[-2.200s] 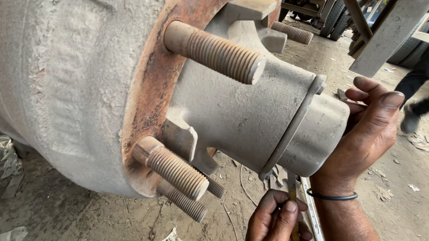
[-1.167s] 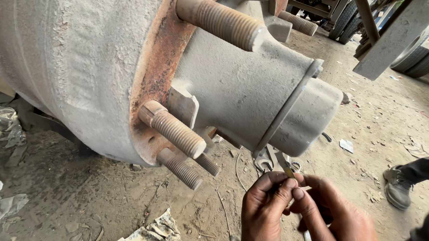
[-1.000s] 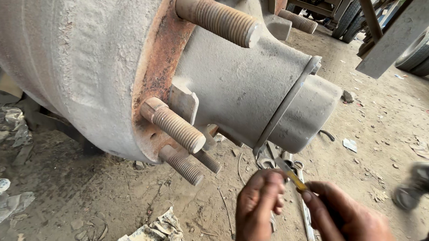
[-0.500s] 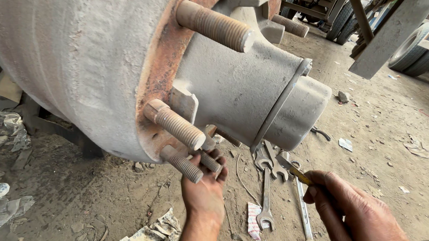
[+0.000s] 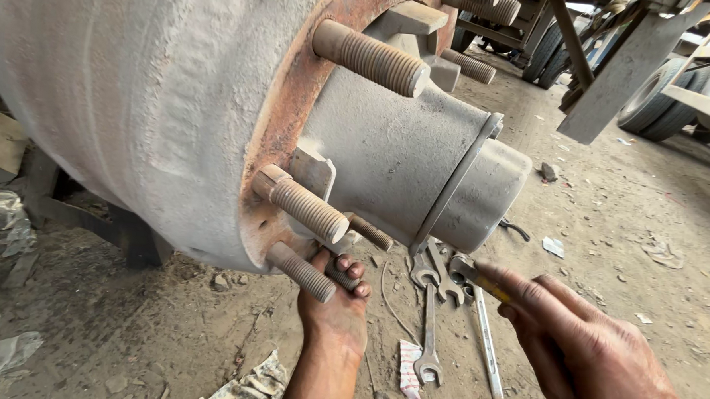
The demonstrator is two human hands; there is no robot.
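- The left hand [image 5: 336,314] reaches up under the big grey wheel hub [image 5: 405,158], its fingers curled around the lower edge of the rusty flange [image 5: 296,85], just behind the lowest threaded stud [image 5: 302,271].
- A second stud [image 5: 300,203] juts out right above that hand, and a thinner bolt [image 5: 369,233] sticks out beside it; both crowd the space where the fingers sit.
- The right hand [image 5: 583,357] hovers lower right, clear of the hub, with thumb and forefinger pinching a small tool with a yellow shaft and a metal tip [image 5: 473,275]; the other fingers lie pressed together.
- On the dirt ground [image 5: 205,344] between the 2 hands lie several spanners: an open-ended spanner [image 5: 429,322] and a long combination spanner [image 5: 488,353], heads close together under the hub's end cap [image 5: 483,197].
- A crumpled rag [image 5: 243,386] lies by the left forearm, and a red-and-white scrap [image 5: 410,369] beside the spanners.
- Truck tyres [image 5: 655,97] and a steel frame [image 5: 616,75] stand in the background.
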